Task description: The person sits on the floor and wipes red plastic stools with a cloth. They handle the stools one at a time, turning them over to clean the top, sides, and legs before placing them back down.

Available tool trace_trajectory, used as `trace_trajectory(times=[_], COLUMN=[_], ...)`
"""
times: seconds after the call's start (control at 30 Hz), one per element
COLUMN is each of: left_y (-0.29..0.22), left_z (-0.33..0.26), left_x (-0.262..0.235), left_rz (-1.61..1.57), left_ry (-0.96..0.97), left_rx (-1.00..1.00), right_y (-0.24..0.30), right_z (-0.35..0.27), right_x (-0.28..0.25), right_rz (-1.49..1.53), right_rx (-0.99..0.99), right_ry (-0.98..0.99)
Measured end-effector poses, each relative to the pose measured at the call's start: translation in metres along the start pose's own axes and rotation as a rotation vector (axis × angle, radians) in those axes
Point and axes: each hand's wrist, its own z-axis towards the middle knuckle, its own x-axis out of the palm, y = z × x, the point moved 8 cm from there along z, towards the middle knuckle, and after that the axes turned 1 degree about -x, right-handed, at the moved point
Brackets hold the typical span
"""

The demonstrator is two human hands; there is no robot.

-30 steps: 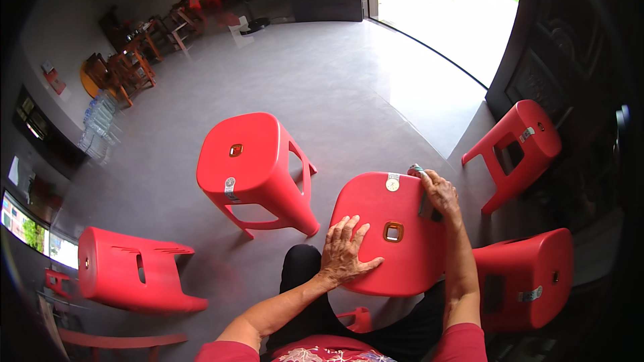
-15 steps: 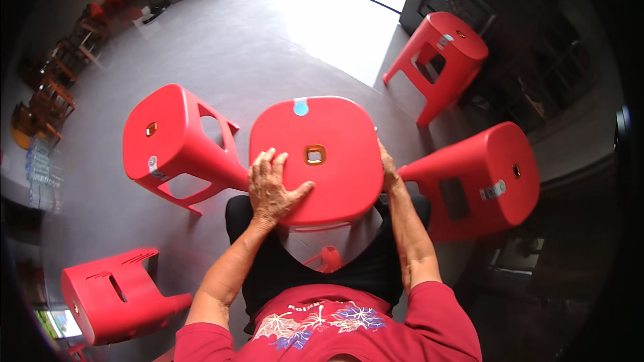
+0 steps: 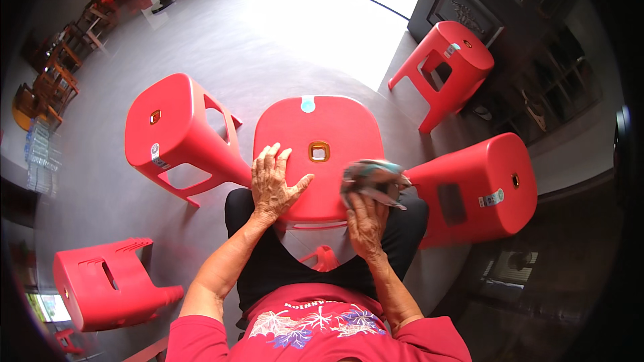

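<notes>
A red plastic stool (image 3: 288, 124) stands upright before my knees, with a square amber-rimmed hole in its seat and a pale blue sticker at the far edge. My left hand (image 3: 272, 184) lies flat on the left side of the seat, fingers spread. Over the near right part of the seat, my right hand (image 3: 367, 224) holds a crumpled grey-green cloth (image 3: 376, 179), smeared by motion. The cloth covers that edge of the seat, and the fingertips are partly hidden under it.
Red stools stand to the left (image 3: 164, 124), right (image 3: 476, 188) and far right (image 3: 449, 67). Another red stool (image 3: 111, 288) lies at the lower left. Wooden chairs (image 3: 57, 80) and clear bottles (image 3: 40, 154) line the far left. A dark carved door (image 3: 463, 13) stands beside a bright doorway.
My right hand has come from the stool's right side to the near right of its seat, bringing the cloth into sight. My left hand keeps its place on the seat.
</notes>
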Motion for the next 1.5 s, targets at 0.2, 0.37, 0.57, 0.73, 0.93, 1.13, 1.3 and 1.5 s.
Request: trace_trajectory(times=[0.2,0.37,0.57,0.73,0.93,1.13,1.3,1.5], left_y=[0.006,0.005,0.006,0.014,0.016,-0.017,0.010,0.047], left_z=[-0.002,-0.004,-0.006,-0.008,-0.011,-0.032,0.010,0.065], left_x=[-0.016,-0.020,-0.020,-0.024,-0.006,-0.006,0.011,0.024], left_rz=[-0.277,-0.251,-0.271,-0.272,-0.284,-0.074,0.006,-0.164], left_ry=[-0.100,-0.153,-0.179,-0.253,0.030,0.107,0.082,0.186], left_rx=[-0.061,-0.063,-0.106,-0.125,-0.188,-0.089,-0.098,-0.186], right_y=[0.071,0.076,0.086,0.111,0.106,-0.001,0.012,0.011], right_z=[0.072,0.144,0.200,0.147,0.078,0.090,0.081,0.084], right_x=[0.016,0.076,0.112,0.105,0.034,-0.004,0.019,0.021], right_rz=[0.044,-0.039,-0.078,0.062,0.565,0.267,-0.177,-0.227], right_rx=[-0.518,-0.541,-0.505,-0.800,-0.692,-0.066,-0.163,-0.150], right_ry=[0.321,0.204,0.161,0.269,0.654,0.043,0.206,0.267])
